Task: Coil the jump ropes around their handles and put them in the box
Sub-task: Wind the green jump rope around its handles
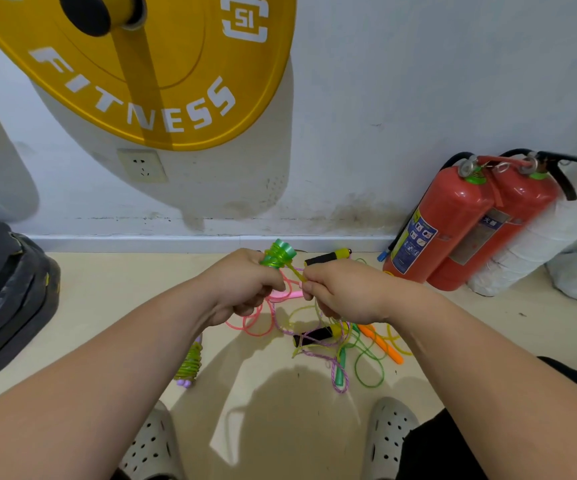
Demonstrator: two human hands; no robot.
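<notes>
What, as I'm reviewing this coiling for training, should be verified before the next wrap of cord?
1. Left hand grips the green handles firmly: ok.
2. Right hand pinches the yellow-green cord close to the handles: ok.
3. Cord between the hands is straight, no slack: ok.
4. Trailing cord runs free of the pile of loose ropes on the floor: cannot tell; it drops into the pile.
5. Box within reach: cannot tell; none in view.
6. Coiled rope put away: not ok; it lies on the floor.
</notes>
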